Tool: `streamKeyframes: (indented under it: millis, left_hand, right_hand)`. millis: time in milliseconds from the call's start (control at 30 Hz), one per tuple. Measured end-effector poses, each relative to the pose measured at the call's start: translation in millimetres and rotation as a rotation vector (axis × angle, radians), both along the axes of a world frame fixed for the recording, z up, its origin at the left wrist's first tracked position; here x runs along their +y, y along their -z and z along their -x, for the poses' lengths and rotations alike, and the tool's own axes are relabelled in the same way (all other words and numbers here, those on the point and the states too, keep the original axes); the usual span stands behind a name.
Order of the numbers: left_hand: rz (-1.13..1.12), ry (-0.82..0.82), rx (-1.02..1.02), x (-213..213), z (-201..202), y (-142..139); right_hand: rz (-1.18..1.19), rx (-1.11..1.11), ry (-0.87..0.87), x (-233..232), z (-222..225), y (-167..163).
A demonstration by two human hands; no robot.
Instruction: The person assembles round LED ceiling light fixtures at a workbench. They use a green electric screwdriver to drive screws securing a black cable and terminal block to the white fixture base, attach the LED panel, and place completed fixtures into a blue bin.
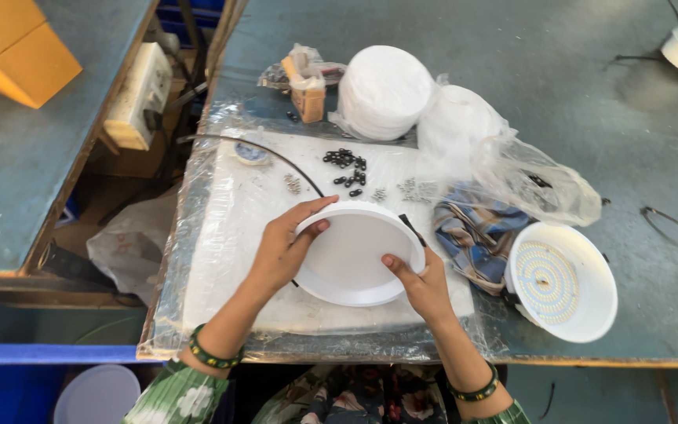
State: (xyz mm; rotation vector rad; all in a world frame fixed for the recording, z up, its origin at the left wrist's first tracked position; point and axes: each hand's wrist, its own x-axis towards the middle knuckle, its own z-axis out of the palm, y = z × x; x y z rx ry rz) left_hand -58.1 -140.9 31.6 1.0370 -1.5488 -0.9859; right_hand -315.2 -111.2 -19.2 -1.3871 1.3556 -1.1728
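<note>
White round lamp housing lies on a plastic-wrapped pad at the near edge of the worktop, held between both hands. Left hand: grip spread along the housing's left rim, thumb pressed onto the face. Right hand: fingers closed on the lower right rim, thumb on top. Just right, a second housing lies open, showing its yellow LED board, beside a striped cloth. Black grommets and small screws scattered behind. Stack of white discs farther back.
</note>
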Motion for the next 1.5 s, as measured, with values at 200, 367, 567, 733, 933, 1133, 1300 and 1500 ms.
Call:
streamKeyframes:
  millis: [200, 367, 567, 733, 933, 1133, 1300, 1500]
  left_hand:
    - [0.147, -0.049, 0.182, -8.5, 5.3, 19.3]
    - [0.165, -0.048, 0.198, -3.6, -1.9, 18.6]
    - [0.169, -0.115, 0.322, 3.9, 8.8, 24.7]
    - [0.14, -0.048, 0.378, 1.0, 11.3, 37.9]
    - [0.074, -0.099, 0.354, -4.9, 16.9, 51.3]
    - [0.512, -0.429, -0.072, 6.1, 9.6, 37.9]
    - [0.807, -0.244, -0.415, 19.8, -2.5, -28.7]
    - [0.484, 0.067, -0.608, 4.6, 6.7, -77.9]
  right_hand:
    - [0.081, 0.165, 0.039, -6.7, 0.9, 2.6]
    - [0.154, 0.167, 0.057, -14.1, 1.1, 4.0]
    - [0.351, -0.06, 0.034, -22.4, 0.8, 9.9]
    - [0.362, 0.076, 0.091, -21.9, -0.4, 9.9]
    - [0.296, 0.196, 0.181, -14.7, -0.5, 10.9]
    - [0.227, 0.161, 0.146, -8.2, -2.0, 4.9]
    - [0.262, 0.176, 0.112, -4.1, -10.7, -8.3]
    - [0.337, 0.221, 0.043, -4.5, -11.6, -21.8]
